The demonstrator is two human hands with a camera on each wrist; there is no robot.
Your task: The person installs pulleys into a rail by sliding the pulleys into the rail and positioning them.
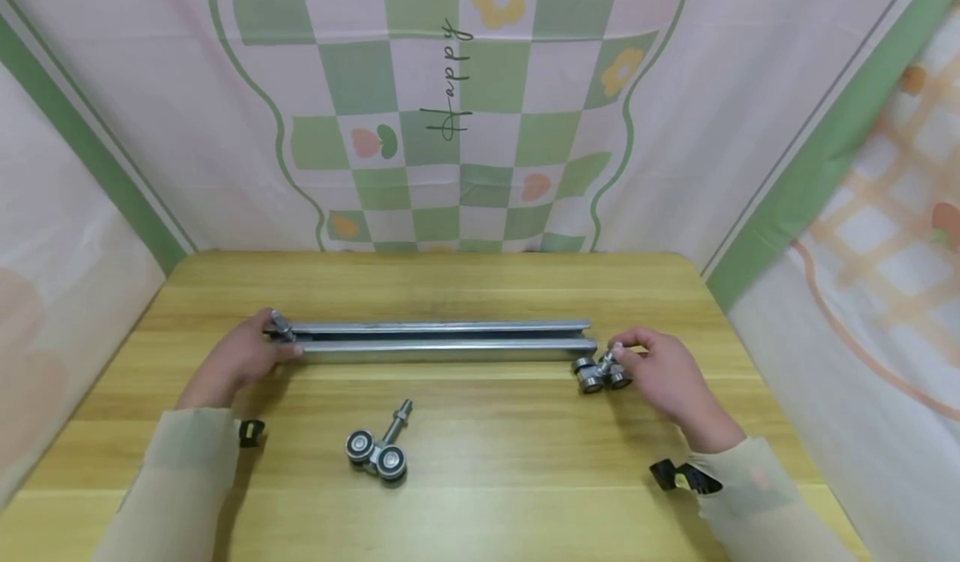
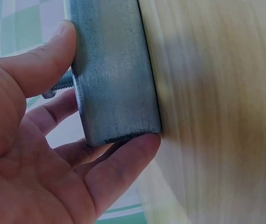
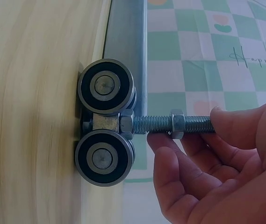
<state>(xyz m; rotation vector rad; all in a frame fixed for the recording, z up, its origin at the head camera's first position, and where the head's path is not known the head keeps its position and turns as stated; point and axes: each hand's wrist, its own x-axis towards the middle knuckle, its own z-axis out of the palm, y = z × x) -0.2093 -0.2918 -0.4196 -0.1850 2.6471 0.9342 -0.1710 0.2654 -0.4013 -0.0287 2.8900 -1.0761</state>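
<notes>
Loose roller (image 1: 381, 452) just lying up front on the tabletop (image 1: 510, 479). Right hand (image 1: 667, 374) pinches a second roller (image 3: 105, 122) by its bolt (image 3: 152, 124), probably keeping it upright beside the rail (image 1: 442, 351); left hand (image 1: 251, 352) grips the rail's left end, likely steadying it.

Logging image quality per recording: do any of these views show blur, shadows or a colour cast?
Head view: bright, with soft shadows on the yellow wood-grain table; left wrist view: dimmer and bluish, the table's grain smeared beside the long grey metal rail; right wrist view: cool-toned too, the silver metal trolley with black-ringed round wheels crisp.
</notes>
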